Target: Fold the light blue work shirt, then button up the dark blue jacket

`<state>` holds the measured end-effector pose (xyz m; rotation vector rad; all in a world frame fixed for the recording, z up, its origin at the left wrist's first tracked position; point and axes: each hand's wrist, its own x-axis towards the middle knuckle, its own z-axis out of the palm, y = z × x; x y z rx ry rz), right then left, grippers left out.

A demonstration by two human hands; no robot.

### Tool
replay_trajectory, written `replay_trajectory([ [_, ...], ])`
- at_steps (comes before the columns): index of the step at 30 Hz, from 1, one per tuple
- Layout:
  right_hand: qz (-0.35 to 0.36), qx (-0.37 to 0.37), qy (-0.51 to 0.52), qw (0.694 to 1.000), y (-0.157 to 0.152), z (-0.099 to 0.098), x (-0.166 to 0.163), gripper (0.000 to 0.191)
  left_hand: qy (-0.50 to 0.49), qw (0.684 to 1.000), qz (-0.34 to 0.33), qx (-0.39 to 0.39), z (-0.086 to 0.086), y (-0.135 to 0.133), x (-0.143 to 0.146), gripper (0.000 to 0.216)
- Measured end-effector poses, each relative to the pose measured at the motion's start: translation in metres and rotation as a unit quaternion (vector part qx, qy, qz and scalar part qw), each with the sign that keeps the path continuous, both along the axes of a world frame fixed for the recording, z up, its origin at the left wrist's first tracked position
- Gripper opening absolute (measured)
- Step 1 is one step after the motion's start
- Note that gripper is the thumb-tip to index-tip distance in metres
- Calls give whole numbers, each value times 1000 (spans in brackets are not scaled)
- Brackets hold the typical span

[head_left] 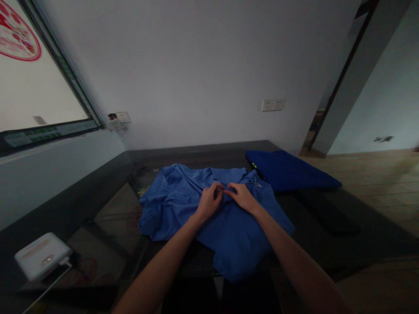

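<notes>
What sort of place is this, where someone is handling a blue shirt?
Likely a plain office or workroom, hard to say which: a dark glass-topped table bearing the blue shirt, wall sockets on a bare white wall, and a big window.

Pinched shirt point(176, 196) detail — too small, dim

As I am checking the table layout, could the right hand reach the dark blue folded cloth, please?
Probably yes: the dark blue folded cloth lies beyond and right of the right hand on the table, with nothing standing between them, though that hand is busy on the blue shirt.
</notes>
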<state>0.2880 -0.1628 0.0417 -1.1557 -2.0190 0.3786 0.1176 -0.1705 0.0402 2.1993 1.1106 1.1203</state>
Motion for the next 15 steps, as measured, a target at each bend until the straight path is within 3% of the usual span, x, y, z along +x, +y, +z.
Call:
replay_trajectory([
  [7,25,-4,13,1000,-2,1,-3,24,-72,995,-60,-41,-11,8,0,16],
  [15,12,-9,4,1000,-2,2,-5,20,-76,994,-65,-35,-8,9,-2,13],
])
